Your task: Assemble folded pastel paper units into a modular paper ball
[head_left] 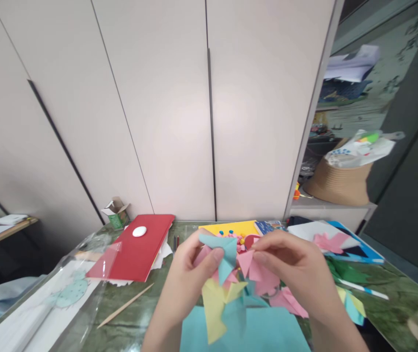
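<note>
Gripping a blue folded paper [227, 252] at lower centre of the frame with left hand [190, 274] — thumb pressed on its face, fingers curled behind. Pinching a pink folded paper [246, 264] just beside it between thumb and fingers of right hand [289, 254]. Directly below, a yellow paper [214, 313]; cannot tell whether joined to the blue. At bottom centre, under the hands, a blue sheet [263, 330]. Left of centre, a red folder [135, 249] — near it, a wooden stick [125, 305].
</note>
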Demonstrator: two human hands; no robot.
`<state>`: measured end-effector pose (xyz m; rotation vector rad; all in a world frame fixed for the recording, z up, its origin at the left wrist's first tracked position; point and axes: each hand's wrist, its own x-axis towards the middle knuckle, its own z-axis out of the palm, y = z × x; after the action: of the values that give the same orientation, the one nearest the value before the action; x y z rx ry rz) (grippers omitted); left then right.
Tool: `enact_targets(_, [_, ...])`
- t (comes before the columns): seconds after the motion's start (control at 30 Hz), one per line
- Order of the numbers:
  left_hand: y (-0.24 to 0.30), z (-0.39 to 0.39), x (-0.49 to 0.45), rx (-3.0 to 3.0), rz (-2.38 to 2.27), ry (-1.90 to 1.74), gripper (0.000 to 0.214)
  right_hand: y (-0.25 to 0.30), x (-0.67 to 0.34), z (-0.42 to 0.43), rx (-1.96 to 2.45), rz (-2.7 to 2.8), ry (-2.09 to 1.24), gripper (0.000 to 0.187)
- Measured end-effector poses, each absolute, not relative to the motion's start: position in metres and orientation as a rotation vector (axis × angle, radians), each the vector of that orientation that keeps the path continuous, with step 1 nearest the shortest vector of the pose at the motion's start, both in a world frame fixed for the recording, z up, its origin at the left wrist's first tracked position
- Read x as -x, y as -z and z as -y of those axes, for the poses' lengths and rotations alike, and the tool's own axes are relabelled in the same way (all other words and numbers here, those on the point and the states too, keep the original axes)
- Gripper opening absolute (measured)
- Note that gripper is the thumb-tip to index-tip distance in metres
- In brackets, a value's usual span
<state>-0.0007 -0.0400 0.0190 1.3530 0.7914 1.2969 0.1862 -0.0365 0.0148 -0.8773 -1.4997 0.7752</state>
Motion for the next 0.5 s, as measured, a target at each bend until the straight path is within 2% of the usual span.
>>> enact_targets(0.5, [-0.0189, 0.0395, -0.0002, -1.284, -0.817, -1.366, 0.023, -0.0198, -0.1882, 0.0437, 0.943, 1.607, -0.822, 0.009])
